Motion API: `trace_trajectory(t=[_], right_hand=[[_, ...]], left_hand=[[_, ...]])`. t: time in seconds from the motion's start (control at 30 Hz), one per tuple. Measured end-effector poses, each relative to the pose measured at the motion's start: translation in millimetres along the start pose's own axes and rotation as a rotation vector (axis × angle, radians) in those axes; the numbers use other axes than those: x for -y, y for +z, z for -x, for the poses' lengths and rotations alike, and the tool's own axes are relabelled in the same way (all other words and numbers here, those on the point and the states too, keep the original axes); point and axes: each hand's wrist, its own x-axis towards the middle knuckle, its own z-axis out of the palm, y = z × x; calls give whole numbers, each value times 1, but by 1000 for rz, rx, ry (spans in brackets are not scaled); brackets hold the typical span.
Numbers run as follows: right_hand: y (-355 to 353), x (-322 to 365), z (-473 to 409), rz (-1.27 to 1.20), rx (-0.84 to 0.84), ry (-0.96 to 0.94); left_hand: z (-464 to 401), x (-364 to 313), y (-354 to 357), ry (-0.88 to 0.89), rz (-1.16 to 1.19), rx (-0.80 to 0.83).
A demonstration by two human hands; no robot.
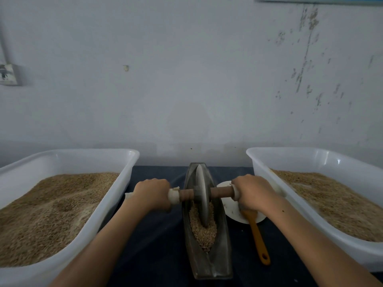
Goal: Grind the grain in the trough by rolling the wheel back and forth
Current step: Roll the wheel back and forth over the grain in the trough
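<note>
Left hand [152,192]: clenched over the left end of the axle [221,192], knuckles up. Right hand [251,191]: clenched over the axle's right end likewise. Axle: brown wooden rod, white wrapping at both grips, running crosswise through the wheel [202,195]. Wheel: grey disc, upright on edge, seated in the trough [207,259] toward its far half. Trough: dark, boat-shaped, lying lengthwise away from the person at the middle of the desk [157,235]. Grain [203,230]: tan kernels heaped in the trough's groove, mostly on the near side of the wheel (touching its lower rim). White plate [232,210]: just right of the trough, partly under the right hand. Orange-handled brush [258,239]: head on the plate, handle pointing toward the person. Left tub [93,220] and right tub [290,195]: white plastic, flanking the trough, each holding grain. Wall [186,79]: pale, scuffed at right.
</note>
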Motion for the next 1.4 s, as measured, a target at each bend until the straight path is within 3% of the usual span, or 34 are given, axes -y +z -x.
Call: trace_trajectory(t=[0.13,0.27,0.4,0.5,0.63,0.83,1.03,1.3,1.4], right_hand=[[-5,2,2,21,6,-13],[-2,2,0,42,-16,-26],[11,-2,-5,24,-221,-68],[17,-3,-6,3,-277,-79],[16,-2,-4,7,-264,-77],[9,-1,0,3,-108,-34],[7,0,-2,28,-75,-23],[24,6,-7,-17,-324,-45],[28,8,-8,-25,-347,-64]], left_hand=[[-2,3,1,0,43,58],[-2,2,3,-12,33,-19],[-2,0,3,6,18,-130],[-1,0,3,17,8,-154],[-2,1,3,4,7,-96],[-5,3,1,-6,-4,32],[-7,6,3,0,29,39],[-2,0,2,27,6,-146],[0,-3,2,44,-28,-193]])
